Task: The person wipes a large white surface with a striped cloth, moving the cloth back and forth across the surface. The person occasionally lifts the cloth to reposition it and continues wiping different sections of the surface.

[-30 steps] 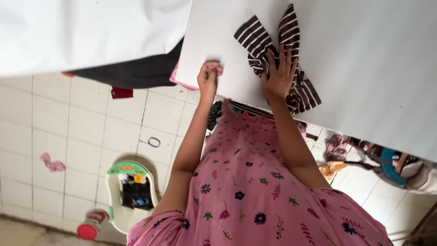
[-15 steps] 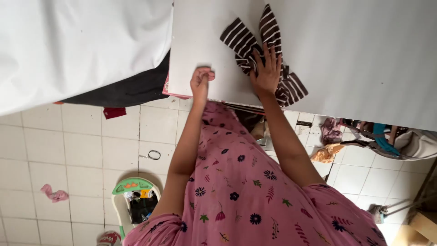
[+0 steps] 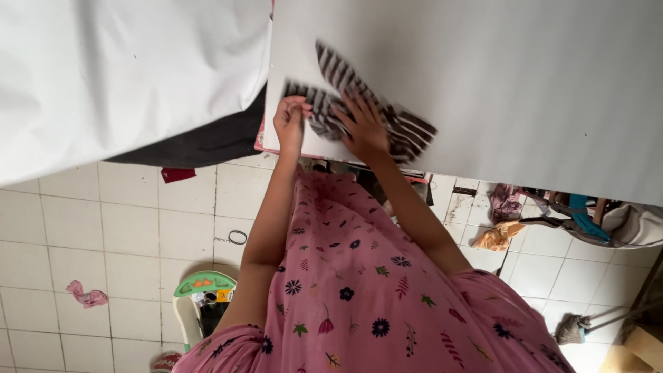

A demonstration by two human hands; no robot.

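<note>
A brown and white striped cloth lies crumpled on the white table near its front edge, blurred by motion. My right hand presses flat on the cloth's middle with the fingers spread. My left hand is curled into a fist at the table's edge, its fingertips closed on the cloth's left end. Both bare arms reach up from my pink flowered dress.
A white sheet over dark fabric lies to the left. On the tiled floor are a small green and white tub, pink and red scraps, a hair tie and a heap of clothes and bags under the table's right side.
My right hand has dragged the striped cloth to the left along the table edge until it meets my left hand. The left fist has shifted a little left.
</note>
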